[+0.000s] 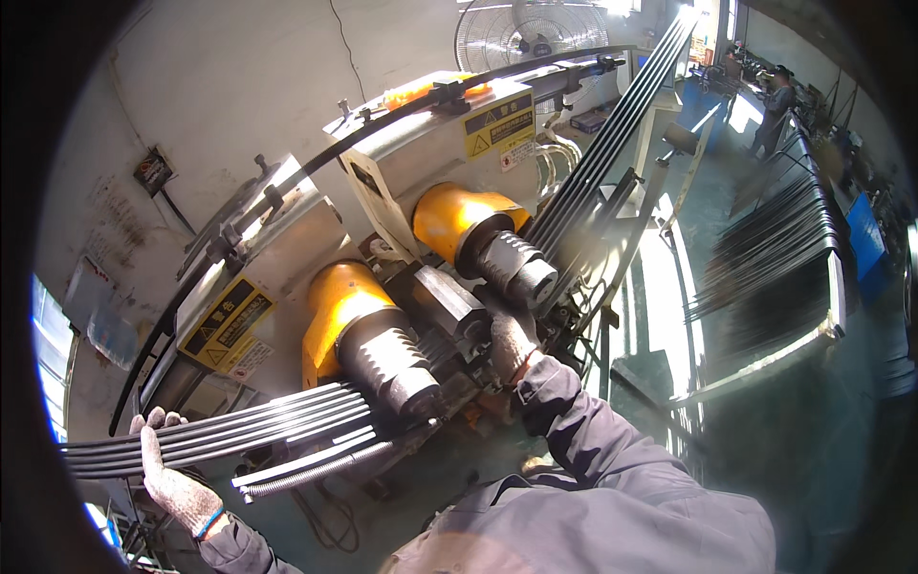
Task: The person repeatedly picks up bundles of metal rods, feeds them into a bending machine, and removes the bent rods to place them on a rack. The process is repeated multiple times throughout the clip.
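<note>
My left hand (pixel 180 490), in a pale knit glove, is wrapped round a row of long dark metal rods (pixel 258 421), thumb in front and fingertips showing above. These rods run into a ridged steel cylinder (pixel 382 359) on the left yellow machine head (pixel 341 304). My right hand (pixel 513 344), also gloved, reaches in just below the second ridged steel cylinder (pixel 516 266), beside a dark block (pixel 438 298). Its fingers are hidden, so I cannot see what they touch. More dark rods (pixel 612 134) extend from the right yellow machine head (pixel 457 225) toward the upper right.
A curved black rail (pixel 359 143) arches over the pale machine housings. A coil-wrapped bar (pixel 320 469) lies below the left rods. To the right, a rack holds many thin dark rods (pixel 765 253). A person (pixel 776 110) stands far back; a large fan (pixel 535 38) stands behind.
</note>
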Available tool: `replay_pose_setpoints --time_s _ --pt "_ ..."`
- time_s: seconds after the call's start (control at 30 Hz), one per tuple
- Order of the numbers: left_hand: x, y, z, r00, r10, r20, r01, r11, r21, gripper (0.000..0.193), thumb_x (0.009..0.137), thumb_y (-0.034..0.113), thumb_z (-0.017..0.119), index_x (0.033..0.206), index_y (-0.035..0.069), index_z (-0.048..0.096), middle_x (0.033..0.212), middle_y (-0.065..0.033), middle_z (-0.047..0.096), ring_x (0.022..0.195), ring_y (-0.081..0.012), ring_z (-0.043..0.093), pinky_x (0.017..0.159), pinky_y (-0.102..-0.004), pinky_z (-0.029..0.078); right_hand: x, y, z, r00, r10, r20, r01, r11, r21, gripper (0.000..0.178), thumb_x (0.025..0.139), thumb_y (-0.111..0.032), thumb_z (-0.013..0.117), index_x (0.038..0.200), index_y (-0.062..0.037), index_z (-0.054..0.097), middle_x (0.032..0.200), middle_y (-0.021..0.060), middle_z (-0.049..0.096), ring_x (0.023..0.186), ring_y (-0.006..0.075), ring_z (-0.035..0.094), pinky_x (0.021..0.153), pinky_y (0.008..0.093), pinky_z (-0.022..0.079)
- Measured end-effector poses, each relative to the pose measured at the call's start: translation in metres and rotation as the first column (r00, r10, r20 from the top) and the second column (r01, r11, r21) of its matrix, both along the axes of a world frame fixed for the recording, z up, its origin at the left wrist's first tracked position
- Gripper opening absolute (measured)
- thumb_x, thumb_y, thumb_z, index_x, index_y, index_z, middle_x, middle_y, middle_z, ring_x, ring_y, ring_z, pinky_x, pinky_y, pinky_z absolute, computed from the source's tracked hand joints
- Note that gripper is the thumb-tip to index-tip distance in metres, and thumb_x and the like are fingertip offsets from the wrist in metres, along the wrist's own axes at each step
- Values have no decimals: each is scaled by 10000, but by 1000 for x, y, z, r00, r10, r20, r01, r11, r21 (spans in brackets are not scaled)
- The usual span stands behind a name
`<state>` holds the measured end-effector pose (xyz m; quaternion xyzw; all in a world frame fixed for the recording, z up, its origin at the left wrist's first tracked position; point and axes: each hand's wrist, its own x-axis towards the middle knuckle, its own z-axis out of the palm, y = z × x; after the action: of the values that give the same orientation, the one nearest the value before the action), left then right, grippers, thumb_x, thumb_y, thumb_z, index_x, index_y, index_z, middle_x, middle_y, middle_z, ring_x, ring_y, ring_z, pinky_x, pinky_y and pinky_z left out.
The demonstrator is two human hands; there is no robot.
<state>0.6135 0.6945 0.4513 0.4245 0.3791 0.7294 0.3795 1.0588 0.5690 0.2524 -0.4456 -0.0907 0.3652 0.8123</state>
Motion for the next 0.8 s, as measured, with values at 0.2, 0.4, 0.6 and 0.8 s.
replay_pose_setpoints --time_s 0.2,0.4,0.6,0.8 --pt "77 -15 48 986 -163 -45 166 982 89 434 1105 53 620 1534 23 558 1194 -205 741 1024 -308 729 950 -449 627 18 0 -15 980 62 190 -55 998 -42 348 1111 -159 637 1419 -24 729 1235 117 752 876 203 782 699 342 628" --pt "129 -15 75 897 -392 -202 411 910 59 428 1088 2 620 1505 33 529 1127 -141 716 1026 -247 730 971 -376 625 30 0 -30 894 154 421 -93 982 -162 340 1124 -138 599 1413 -32 745 1318 106 734 1118 167 745 876 338 628" --pt "169 1 94 549 -123 -827 415 899 141 243 1104 109 710 1311 -9 757 1217 -144 793 1124 -237 784 985 -338 637 29 -5 -23 852 55 521 7 993 -117 362 1055 -270 759 1339 -46 773 1240 64 762 1072 159 706 899 344 557" --pt "190 13 102 408 -169 -897 519 851 76 201 1140 149 675 1264 24 773 1252 -92 792 1145 -199 772 997 -333 625 31 -8 -27 791 121 600 -40 988 -146 366 1120 -142 603 1456 -109 743 1519 171 674 1411 286 635 1182 396 504"
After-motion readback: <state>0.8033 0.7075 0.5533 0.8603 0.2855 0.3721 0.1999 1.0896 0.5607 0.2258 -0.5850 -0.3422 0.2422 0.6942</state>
